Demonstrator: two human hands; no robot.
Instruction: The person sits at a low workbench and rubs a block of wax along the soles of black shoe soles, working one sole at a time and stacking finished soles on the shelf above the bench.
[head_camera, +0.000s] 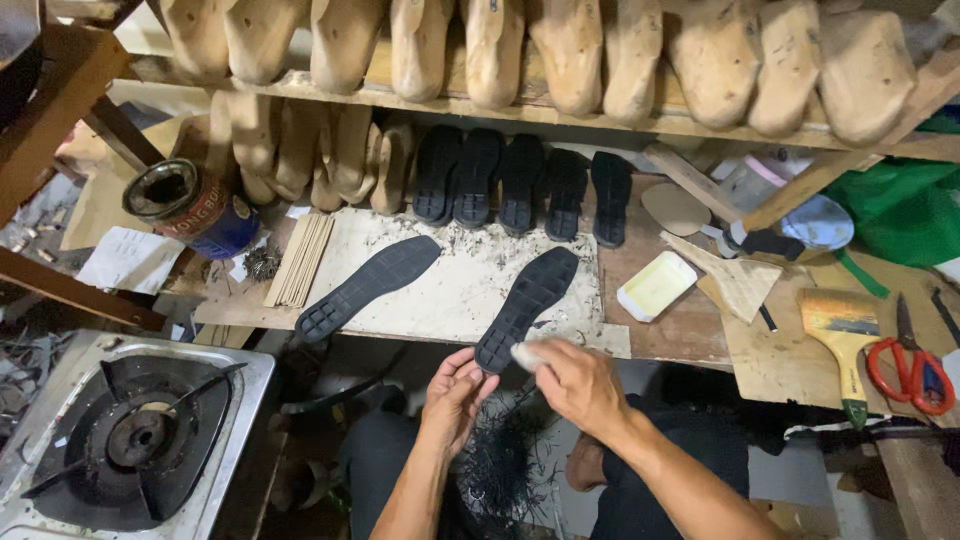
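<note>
A black rubber shoe sole (528, 300) lies on the workbench with its heel end hanging over the front edge. My left hand (452, 392) pinches that heel end from below. My right hand (572, 378) presses a small white block (524, 355) against the heel's edge. A second black sole (368, 286) lies flat to the left on a white sheet (460, 285) strewn with shavings. A heap of black rubber trimmings (510, 460) sits in my lap under the hands.
A gas burner (135, 435) stands at lower left, a glue can (190, 208) behind it. Wooden shoe lasts (570, 55) fill the shelf above; more black soles (520, 185) stand below it. A yellow tray (656, 285), a paintbrush (845, 340) and red scissors (912, 368) lie right.
</note>
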